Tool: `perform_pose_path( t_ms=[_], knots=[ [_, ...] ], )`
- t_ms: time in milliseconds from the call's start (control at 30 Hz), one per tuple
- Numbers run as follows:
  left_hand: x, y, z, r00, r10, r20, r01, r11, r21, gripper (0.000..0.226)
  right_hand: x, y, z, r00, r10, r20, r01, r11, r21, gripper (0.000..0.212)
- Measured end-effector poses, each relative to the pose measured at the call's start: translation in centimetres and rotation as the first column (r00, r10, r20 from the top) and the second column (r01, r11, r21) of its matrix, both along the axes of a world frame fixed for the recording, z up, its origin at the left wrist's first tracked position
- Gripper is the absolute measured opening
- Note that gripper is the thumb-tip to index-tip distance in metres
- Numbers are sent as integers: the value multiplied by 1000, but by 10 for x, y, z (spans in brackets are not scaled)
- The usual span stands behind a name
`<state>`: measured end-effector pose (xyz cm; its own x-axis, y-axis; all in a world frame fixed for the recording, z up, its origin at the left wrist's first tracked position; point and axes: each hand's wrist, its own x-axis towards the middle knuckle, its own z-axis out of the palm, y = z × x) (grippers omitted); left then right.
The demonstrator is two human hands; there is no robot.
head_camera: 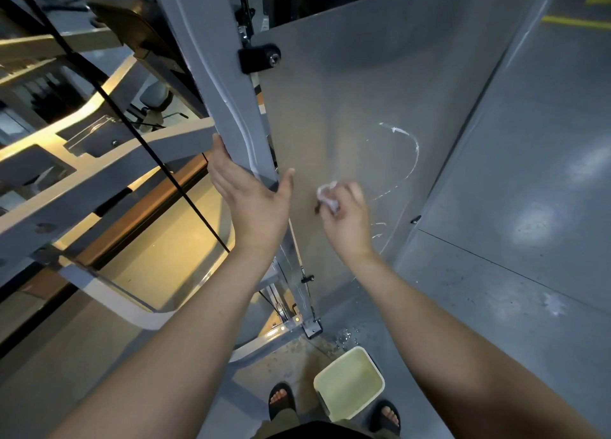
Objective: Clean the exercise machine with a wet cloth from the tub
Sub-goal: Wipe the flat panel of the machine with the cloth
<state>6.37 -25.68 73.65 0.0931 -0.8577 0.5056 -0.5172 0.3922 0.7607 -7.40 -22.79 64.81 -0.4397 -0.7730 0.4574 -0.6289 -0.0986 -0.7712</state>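
- Tub [324, 402], pale and holding cloudy water, stands on the grey floor [529, 180] between the person's two feet, which wear black sandals [281, 399].
- Water drops [347, 334] lie on the floor just beyond the tub, near the foot of the exercise machine.
- Left hand [254, 200] is wide open, fingers straight. Its palm lies against the machine's grey upright post [205, 58], and the thumb is spread toward the panel.
- Right hand [347, 220] grips a crumpled white cloth [327, 195], fingers curled round it, and presses it onto the flat grey side panel [363, 85] just right of the post.
- White soapy streaks [411, 147] curve in an arc on the panel, above and to the right of the cloth.
- Black cable [148, 147] runs slantwise left of the post, in front of the machine's grey frame arms.
- Black bracket [259, 56] sits at the panel's top left corner, touching the post.
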Motion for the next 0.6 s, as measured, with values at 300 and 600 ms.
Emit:
perform_pose_path(
  t_ms=[300, 600],
  knots=[
    [28, 40, 18, 989, -102, -110, 124, 970, 211, 100, -24, 64, -1, 864, 67, 499, -230, 934, 274, 28],
    [8, 102, -31, 958, -273, -87, 283, 859, 426, 8, -51, 115, 15, 644, 89, 760, -357, 914, 195, 14]
  ],
)
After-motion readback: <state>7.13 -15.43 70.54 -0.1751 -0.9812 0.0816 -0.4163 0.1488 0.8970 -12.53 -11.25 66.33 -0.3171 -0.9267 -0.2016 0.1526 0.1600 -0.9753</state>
